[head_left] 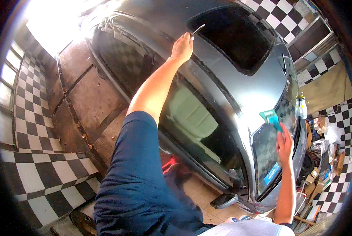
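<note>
Left hand (pixel 182 48), closed around a thin dark tool (pixel 198 30) whose free end projects up and to the right beyond the knuckles, rests against the roof edge of a grey car (pixel 239 92); the tool tip lies at the near corner of the dark sunroof panel (pixel 239 37). Right hand (pixel 284 142), fingers curled about the handle of a teal squeegee (pixel 271 118), holds the blade against the upper part of the windscreen (pixel 270 151), just above the fingertips. Between the two hands runs the glossy roof, with a bright highlight nearer the right hand. Below the left forearm, the side window (pixel 195 126) shows pale seat upholstery; a door mirror (pixel 223 200) lies below the right forearm, to its left. A dark blue sleeve (pixel 138 185) covers the left upper arm. Beyond the left arm lie brown floor panels (pixel 87 98) and black-and-white checkered tiling (pixel 46 173); to the right of the right hand stands a pile of boxes and clutter (pixel 325 157).
</note>
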Tool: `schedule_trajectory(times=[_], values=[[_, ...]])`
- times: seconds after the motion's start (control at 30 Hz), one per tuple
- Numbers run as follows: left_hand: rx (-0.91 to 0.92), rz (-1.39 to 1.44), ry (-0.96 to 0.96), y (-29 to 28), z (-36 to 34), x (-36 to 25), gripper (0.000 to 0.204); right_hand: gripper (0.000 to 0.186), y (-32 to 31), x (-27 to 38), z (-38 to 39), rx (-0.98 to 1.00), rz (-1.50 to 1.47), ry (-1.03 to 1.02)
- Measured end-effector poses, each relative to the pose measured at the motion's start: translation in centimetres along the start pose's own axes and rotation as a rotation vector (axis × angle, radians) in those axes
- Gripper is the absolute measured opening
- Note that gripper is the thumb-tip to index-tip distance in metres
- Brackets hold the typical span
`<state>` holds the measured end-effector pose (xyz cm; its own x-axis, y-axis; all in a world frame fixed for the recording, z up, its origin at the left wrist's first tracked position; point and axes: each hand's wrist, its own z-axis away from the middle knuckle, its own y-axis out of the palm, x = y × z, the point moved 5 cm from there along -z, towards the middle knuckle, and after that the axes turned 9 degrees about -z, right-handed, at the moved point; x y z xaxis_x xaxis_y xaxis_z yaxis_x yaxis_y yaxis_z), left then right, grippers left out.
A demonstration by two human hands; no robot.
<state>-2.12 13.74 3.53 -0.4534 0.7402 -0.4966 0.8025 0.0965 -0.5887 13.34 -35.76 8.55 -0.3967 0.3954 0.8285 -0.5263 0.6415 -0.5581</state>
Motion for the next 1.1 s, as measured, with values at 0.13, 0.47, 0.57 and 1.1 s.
schedule_trajectory(times=[0.13,0.47,0.57,1.1], values=[[0.086,-0.097,0.015,0.3,0.6,-0.5,0.021,0.035,3.3,4.7,-10.2,0.107,0.086,-0.201],[0.194,-0.099,0.158,0.9,1.2,-1.3,0.017,0.036,24.0,18.7,-37.8,0.271,0.266,-0.740],[0.213,-0.119,0.137,1.1,0.8,-1.8,0.018,0.038,29.6,20.5,-42.8,0.188,0.337,-0.898],[0.218,-0.075,0.117,0.9,0.7,-1.9,0.021,0.034,16.9,12.4,-27.7,0.679,0.575,-0.810]])
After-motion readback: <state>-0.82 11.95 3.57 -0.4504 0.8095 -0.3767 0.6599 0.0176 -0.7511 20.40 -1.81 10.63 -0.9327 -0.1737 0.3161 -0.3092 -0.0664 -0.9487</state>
